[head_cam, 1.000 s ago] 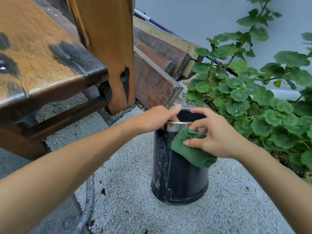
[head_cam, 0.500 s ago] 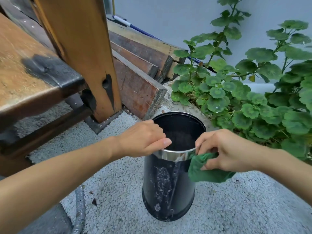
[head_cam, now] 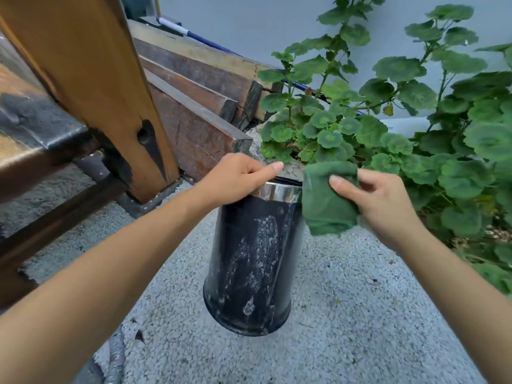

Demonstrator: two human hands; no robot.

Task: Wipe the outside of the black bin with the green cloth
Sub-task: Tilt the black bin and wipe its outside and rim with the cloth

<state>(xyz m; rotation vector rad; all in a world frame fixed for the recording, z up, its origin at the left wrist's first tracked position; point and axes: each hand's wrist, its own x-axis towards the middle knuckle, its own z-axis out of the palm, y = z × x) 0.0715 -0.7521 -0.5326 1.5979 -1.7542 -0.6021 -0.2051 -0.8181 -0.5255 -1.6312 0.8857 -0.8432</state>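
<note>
A person's left hand (head_cam: 235, 177) closes over the near left part of the chrome rim (head_cam: 282, 192) of a black bin (head_cam: 249, 261), which stands tilted on pale gravel (head_cam: 360, 314), its top leaning away from the camera. The fingers curl over the rim's edge and their tips are hidden inside the bin; only the thumb (head_cam: 273, 168) lies in plain view along the top. The right hand (head_cam: 379, 200) has its grip shut on a bunched green cloth (head_cam: 327, 200), thumb pressed into the front of the fabric while the fingers behind it cannot be seen. The cloth hangs from that grip against the bin's upper right side and covers the rim there; whether it presses the black wall below cannot be told. Left of the cloth, between the two grips, the bin's wall shows pale streaks and blotches running toward its base. The bin's mouth is almost wholly hidden, showing only as a dark sliver behind the rim. Beyond the left hand a wooden post (head_cam: 91, 87) and stacked timbers (head_cam: 199, 106) are cut off by the frame. Behind the right hand, round-leaved plants (head_cam: 401, 128) crowd a pale wall (head_cam: 249, 20). A grey hose (head_cam: 116, 364) leaves the frame at the bottom edge.
</note>
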